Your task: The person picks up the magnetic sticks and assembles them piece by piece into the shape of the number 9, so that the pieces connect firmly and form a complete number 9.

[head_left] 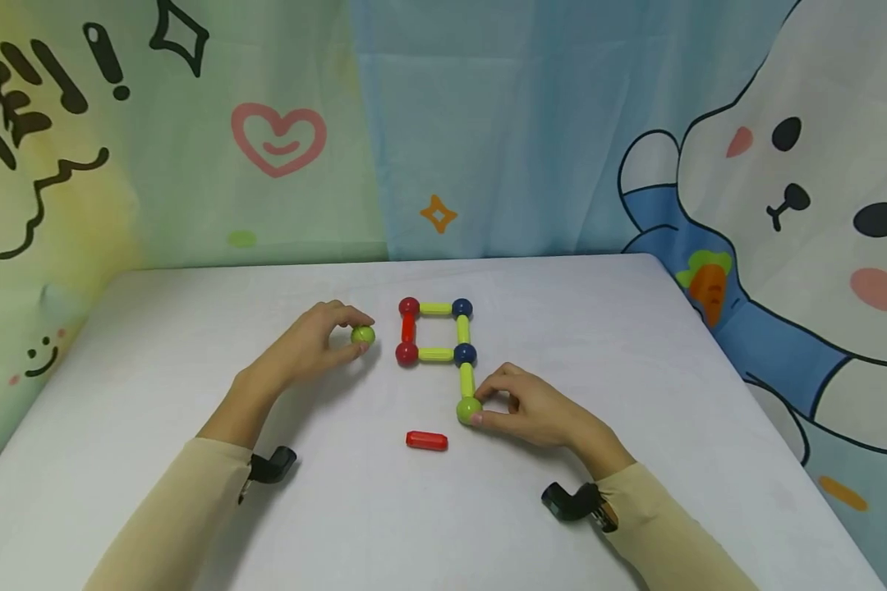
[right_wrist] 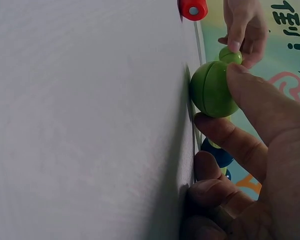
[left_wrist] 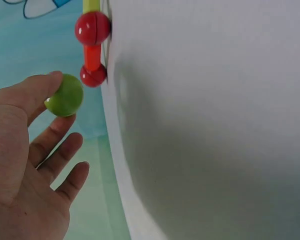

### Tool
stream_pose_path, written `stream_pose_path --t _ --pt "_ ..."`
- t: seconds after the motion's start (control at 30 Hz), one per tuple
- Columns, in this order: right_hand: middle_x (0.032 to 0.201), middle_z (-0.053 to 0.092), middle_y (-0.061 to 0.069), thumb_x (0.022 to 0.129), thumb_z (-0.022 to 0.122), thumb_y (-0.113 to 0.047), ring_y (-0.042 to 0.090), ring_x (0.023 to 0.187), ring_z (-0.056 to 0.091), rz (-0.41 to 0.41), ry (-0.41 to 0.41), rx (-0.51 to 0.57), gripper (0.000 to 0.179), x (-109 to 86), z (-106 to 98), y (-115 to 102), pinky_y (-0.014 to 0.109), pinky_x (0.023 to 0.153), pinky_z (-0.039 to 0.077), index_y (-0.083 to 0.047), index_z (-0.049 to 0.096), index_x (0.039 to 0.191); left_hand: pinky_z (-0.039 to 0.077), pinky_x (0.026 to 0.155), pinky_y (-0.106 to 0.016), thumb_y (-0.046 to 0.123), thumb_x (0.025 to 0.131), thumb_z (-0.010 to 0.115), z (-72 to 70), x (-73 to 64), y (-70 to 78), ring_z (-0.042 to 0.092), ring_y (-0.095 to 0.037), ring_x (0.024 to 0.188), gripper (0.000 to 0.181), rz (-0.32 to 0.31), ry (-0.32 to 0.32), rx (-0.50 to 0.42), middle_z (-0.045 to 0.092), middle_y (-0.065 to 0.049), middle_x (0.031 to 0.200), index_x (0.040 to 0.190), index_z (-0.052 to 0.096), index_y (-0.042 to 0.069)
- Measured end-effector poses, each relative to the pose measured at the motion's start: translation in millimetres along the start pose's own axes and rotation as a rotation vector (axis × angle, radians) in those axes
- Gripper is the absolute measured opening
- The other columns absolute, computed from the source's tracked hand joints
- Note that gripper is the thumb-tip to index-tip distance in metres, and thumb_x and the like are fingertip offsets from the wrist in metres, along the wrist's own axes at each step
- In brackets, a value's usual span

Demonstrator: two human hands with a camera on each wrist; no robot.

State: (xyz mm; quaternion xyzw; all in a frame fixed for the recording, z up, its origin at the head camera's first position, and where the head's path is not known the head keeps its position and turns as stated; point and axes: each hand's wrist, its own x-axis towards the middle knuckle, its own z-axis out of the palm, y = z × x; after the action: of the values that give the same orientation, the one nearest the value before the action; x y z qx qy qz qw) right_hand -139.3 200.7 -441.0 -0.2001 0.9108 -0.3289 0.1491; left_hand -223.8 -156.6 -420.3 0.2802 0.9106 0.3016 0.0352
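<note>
Between thumb and forefinger my left hand point(head_left: 325, 335) pinches a green ball point(head_left: 363, 335), left of a flat square of rods and balls. Two red balls point(head_left: 406, 354) joined by a red rod point(head_left: 408, 329) form the square's left side. Yellow-green rods point(head_left: 436, 355) link them to two dark blue balls point(head_left: 465, 354) on the right. From the lower blue ball another yellow-green rod point(head_left: 466, 380) runs toward me to a second green ball point(head_left: 469, 410). My right hand point(head_left: 528, 404) pinches that ball with thumb and forefinger, also seen in the right wrist view.
A loose red rod point(head_left: 426, 441) lies on the white table point(head_left: 325, 509), in front of the square and left of my right hand. Behind the table hangs a printed curtain point(head_left: 488, 123). Each wrist carries a black camera point(head_left: 572, 501).
</note>
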Motion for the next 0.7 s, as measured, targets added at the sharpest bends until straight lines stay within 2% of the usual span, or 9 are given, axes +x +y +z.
stream_pose_path --t 0.33,0.57,0.7 --pt "0.110 0.060 -0.003 0.091 0.077 -0.045 0.013 0.084 0.052 0.000 0.018 -0.021 0.032 -2.1 -1 1 0.026 0.071 0.047 -0.023 0.072 0.113 0.047 0.103 -0.048 0.020 0.094 0.074 5.6 -15.6 20.5 0.058 -0.026 0.119 0.035 0.077 -0.024 -0.038 0.068 0.003 0.119 0.128 0.070 0.014" --pt "0.110 0.059 -0.005 0.091 0.076 -0.045 0.013 0.083 0.052 -0.007 0.020 -0.015 0.031 -1.5 0 0 0.026 0.071 0.047 -0.023 0.071 0.114 0.048 0.101 -0.047 0.020 0.093 0.076 10.3 -28.1 24.4 0.059 -0.023 0.117 0.033 0.083 -0.027 -0.050 0.069 0.005 0.118 0.126 0.071 0.018" --pt "0.110 0.059 -0.006 0.091 0.077 -0.046 0.013 0.084 0.052 0.013 0.008 -0.017 0.032 -1.3 2 0 0.026 0.072 0.047 -0.025 0.071 0.114 0.049 0.100 -0.045 0.018 0.092 0.076 16.2 -35.5 25.1 0.060 -0.021 0.115 0.034 0.080 -0.069 -0.054 0.069 0.005 0.117 0.126 0.071 0.017"
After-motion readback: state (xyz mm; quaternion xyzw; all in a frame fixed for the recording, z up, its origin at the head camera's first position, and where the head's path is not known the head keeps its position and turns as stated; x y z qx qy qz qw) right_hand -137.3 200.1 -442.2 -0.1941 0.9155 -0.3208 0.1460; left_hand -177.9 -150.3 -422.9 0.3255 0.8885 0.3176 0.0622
